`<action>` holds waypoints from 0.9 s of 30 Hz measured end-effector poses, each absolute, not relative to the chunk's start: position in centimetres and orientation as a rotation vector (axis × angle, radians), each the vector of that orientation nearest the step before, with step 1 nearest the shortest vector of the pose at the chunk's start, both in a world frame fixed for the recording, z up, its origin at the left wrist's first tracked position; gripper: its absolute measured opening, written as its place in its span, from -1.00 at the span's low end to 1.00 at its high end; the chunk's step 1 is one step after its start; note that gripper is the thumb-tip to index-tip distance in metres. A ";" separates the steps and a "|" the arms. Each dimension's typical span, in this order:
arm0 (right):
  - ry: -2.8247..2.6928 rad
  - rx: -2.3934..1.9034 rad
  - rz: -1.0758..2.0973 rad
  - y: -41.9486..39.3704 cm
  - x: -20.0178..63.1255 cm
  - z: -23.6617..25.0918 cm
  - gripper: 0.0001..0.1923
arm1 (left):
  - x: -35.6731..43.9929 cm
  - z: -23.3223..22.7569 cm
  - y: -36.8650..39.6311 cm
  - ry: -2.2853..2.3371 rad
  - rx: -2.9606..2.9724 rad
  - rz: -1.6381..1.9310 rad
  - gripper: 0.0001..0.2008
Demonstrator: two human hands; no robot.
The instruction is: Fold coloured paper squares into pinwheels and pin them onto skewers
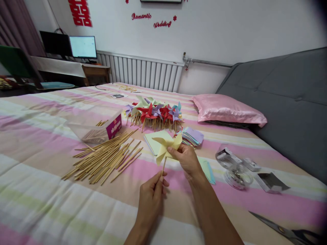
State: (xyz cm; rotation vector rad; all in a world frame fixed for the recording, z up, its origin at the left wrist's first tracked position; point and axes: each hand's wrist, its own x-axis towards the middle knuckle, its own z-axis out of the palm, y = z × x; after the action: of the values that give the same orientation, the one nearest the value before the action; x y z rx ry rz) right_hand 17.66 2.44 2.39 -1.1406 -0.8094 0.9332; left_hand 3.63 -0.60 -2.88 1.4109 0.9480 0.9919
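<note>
Between my hands is a pale yellow paper pinwheel (163, 146) in front of a thin wooden stick (164, 166). My left hand (153, 190) pinches the lower part of the stick. With thumb and fingers closed, my right hand (186, 158) grips the pinwheel near its centre; the thumb covers the middle. Just behind lies a stack of pale green paper squares (150, 143). A pile of coloured paper squares (192, 136) sits beyond my right hand. Loose wooden sticks (104, 158) are spread to the left.
Finished pinwheels (155, 112) stand bunched farther back. A clear plastic box (94, 127) holds more sticks. To the right are a round clear container of small pieces (237, 177), an opened small box (270, 182) and scissors (281, 229). A pink pillow (230, 109) lies by the grey headboard.
</note>
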 end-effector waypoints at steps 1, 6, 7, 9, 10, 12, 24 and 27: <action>-0.831 -1.137 0.948 2.3 17.7 2.6 -0.65 | 3.6 -2.9 -0.6 0.942 1.408 0.994 -0.66; -0.895 -1.128 1.017 1.3 18.5 4.0 -0.55 | 3.7 -2.8 -0.8 0.921 1.382 0.989 -0.66; -0.895 -1.134 1.008 1.0 18.8 4.3 -0.53 | 3.7 -2.9 -0.7 0.923 1.362 0.992 -0.66; -0.884 -1.156 0.956 0.6 19.5 4.9 -0.49 | 3.8 -2.9 -0.7 0.927 1.323 0.991 -0.65; -0.875 -1.165 0.926 0.4 19.8 5.1 -0.47 | 3.8 -3.0 -0.7 0.927 1.312 0.987 -0.65; -0.854 -1.176 0.881 0.1 20.2 5.3 -0.47 | 3.8 -3.0 -0.6 0.926 1.311 0.979 -0.65; -0.818 -1.194 0.806 0.7 20.4 4.7 -0.59 | 3.7 -2.9 -0.6 0.910 1.342 0.955 -0.66; -0.793 -1.219 0.786 0.7 20.4 4.6 -0.54 | 3.8 -3.0 -0.6 0.912 1.327 0.946 -0.66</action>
State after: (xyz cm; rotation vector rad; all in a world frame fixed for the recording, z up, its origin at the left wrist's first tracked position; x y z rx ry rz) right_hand 20.45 0.69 4.62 -1.2186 -0.7927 0.7857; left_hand 3.76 -0.62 -2.99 1.3272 0.9122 0.9461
